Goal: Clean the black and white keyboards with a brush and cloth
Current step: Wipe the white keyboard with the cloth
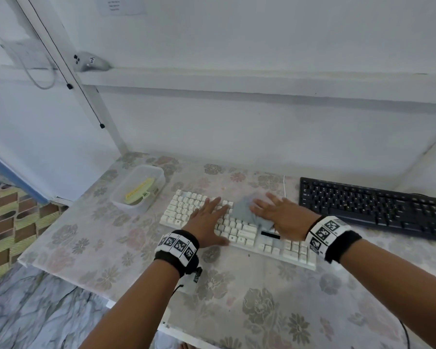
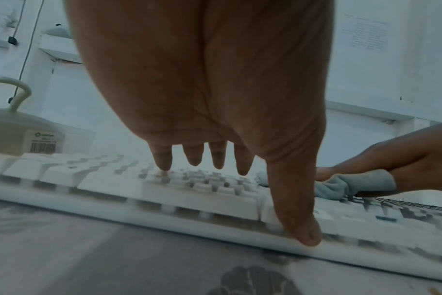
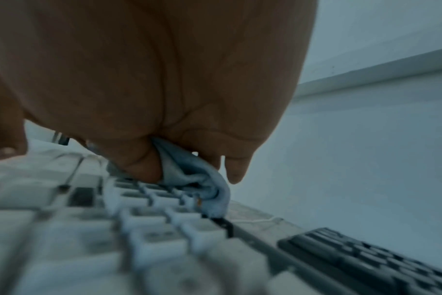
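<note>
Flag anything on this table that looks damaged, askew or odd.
The white plastic keyboard has a dark rectangular gap among its keys, just in front of the crumpled grey cloth. It looks like a missing keycap, though that is not certain. Nothing looks spilled, and the black keyboard shows nothing odd.

I work in what looks like a plain domestic room: a table (image 1: 61, 248) under a floral covering stands against bare white walls (image 1: 237, 127), with patterned floor tiles (image 1: 10, 217) at left, a printed sheet (image 1: 122, 5) taped overhead, a ledge (image 1: 237, 79), and a thin cord (image 1: 61, 61) hanging by the corner.
</note>
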